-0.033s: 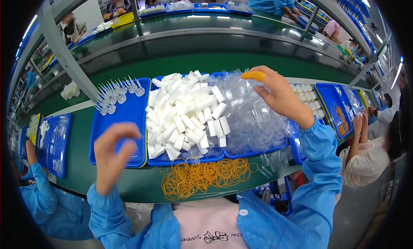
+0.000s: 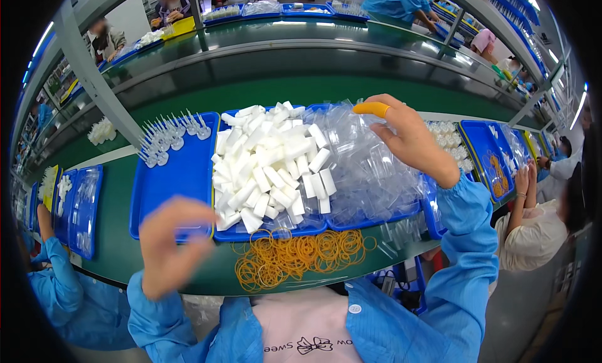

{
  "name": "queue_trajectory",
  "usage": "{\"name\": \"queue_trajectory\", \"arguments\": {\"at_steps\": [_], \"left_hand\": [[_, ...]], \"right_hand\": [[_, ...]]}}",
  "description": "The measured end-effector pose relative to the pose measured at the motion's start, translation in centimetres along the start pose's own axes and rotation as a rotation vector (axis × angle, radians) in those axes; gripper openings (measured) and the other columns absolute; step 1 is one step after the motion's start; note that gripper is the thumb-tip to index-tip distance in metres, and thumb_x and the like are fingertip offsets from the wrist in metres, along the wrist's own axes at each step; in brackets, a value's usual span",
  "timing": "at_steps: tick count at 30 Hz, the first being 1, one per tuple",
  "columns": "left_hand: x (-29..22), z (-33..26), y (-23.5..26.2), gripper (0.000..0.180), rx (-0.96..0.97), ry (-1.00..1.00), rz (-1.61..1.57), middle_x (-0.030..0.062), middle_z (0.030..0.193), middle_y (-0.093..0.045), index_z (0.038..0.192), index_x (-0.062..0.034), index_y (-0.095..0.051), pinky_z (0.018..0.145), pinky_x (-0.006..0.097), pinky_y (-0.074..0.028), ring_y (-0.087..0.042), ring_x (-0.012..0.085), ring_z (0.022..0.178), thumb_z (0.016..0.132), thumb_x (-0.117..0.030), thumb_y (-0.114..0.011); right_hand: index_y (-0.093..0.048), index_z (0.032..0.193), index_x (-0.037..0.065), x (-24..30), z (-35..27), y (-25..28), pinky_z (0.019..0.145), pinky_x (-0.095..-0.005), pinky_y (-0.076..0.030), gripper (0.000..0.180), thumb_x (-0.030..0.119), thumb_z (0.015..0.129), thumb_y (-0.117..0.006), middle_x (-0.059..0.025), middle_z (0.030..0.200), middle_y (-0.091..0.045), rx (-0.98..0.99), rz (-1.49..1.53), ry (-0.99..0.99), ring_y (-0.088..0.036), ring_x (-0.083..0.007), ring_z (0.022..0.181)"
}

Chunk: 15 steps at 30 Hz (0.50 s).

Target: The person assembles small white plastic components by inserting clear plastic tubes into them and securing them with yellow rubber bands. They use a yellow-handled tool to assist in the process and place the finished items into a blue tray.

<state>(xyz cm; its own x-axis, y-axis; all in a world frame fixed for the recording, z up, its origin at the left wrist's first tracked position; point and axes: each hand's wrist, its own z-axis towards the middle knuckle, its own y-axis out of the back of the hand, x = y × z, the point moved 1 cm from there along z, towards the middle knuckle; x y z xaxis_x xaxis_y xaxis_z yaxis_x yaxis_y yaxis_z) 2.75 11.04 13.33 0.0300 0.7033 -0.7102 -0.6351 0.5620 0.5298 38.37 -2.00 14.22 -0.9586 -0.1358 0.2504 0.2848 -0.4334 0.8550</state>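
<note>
Head cam view, the only one I've got. My right hand [image 2: 411,140] is up in the upper right of centre, reaching over the heap of clear plastic bags [image 2: 370,168] in the blue tray [image 2: 376,224]. The fingers are spread fairly wide and curled down over the pile, touching the top bags. I can't tell if I've actually pinched one yet. There's an orange finger cot [image 2: 371,108] on my index finger, and that's the trick here, I reckon: let the rubbery tip drag a single bag off the slippery stack instead of clawing a whole bunch.

My left hand [image 2: 170,244] is at lower left, raised above the edge of the left blue tray [image 2: 169,181]. It's blurry, fingers loosely curled, and whether there's something in it I honestly can't tell.

The pile of white foam-like blocks [image 2: 269,168] sits dead centre, just beside the bags on their left. The loose heap of rubber bands [image 2: 298,256] lies on the green belt [image 2: 301,90] below them, near my chest. A row of small clear pointed pieces [image 2: 169,137] lines the top of the left tray.

My advice: keep the pick light, peel from the top, and don't shove the bags into the blocks.
</note>
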Motion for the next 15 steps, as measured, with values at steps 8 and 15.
{"name": "queue_trajectory", "arguments": {"at_steps": [8, 15], "left_hand": [[-12.7, -1.6, -8.3, 0.038, 0.072, -0.849, 0.286, 0.0071, 0.133, -0.045, 0.128, -0.0057, -0.048, 0.11, 0.039, -0.03, -0.039, 0.0205, 0.127, 0.092, -0.018, -0.046], [-13.3, 0.8, -9.5, 0.036, 0.103, -1.112, 0.846, 0.0084, 0.116, -0.047, 0.116, -0.0016, -0.049, 0.102, 0.04, -0.033, -0.043, 0.0227, 0.114, 0.084, -0.018, -0.052]], "right_hand": [[-0.058, 0.109, 0.004, 2.3, 1.9, 0.0, 0.081, -0.0386, -0.045, 0.032, -0.002, 0.078, -0.057, -0.0133, 0.108, -0.055, -0.027, 0.035, 0.104, -0.055, -0.0336, 0.096], [-0.052, 0.124, 0.008, 4.8, -0.6, -0.8, 0.106, -0.0459, -0.027, 0.052, 0.003, 0.074, -0.064, -0.0129, 0.135, -0.04, 0.237, -0.399, -0.017, -0.034, -0.0332, 0.129]]}}
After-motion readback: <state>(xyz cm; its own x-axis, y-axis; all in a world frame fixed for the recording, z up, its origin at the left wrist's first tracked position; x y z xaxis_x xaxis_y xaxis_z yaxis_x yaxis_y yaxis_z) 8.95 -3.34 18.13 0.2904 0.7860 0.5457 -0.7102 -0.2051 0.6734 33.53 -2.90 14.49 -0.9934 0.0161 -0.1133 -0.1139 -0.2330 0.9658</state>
